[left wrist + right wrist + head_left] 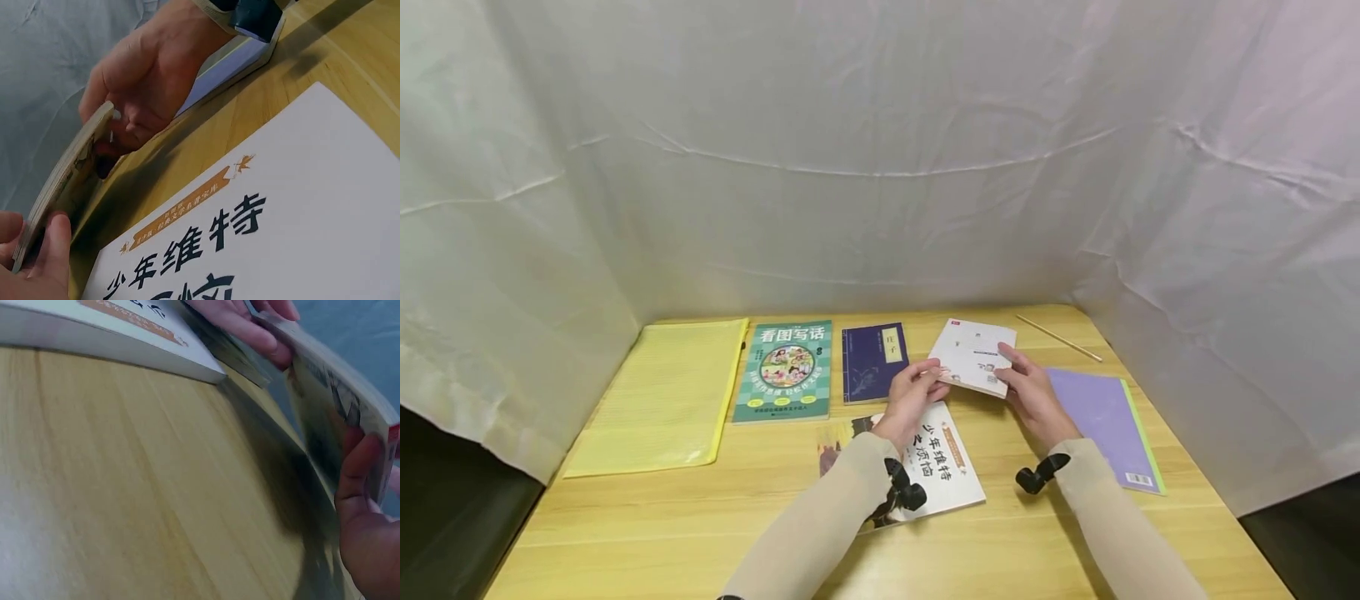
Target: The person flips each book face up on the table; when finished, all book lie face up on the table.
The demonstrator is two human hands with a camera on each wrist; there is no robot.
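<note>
Head view: the left hand (916, 390) and right hand (1028, 390) pinch opposite edges of a small white book (973, 353), lifted over the wooden table (647, 525).

Left wrist view: the book (59, 184) tilts beside a white paperback (294, 219).

Right wrist view: the thumb presses the book (337, 400).

Both forearms, in beige sleeves with a black mount at each wrist, reach toward 12 o'clock and converge. The left hand (916, 390) sits at 9 o'clock of the right hand (1033, 398), the two apart. Each has its fingers curled in a pinch, thumb on one face and fingertips (359, 469) on the other, both raised off the worktop (700, 517)
</note>
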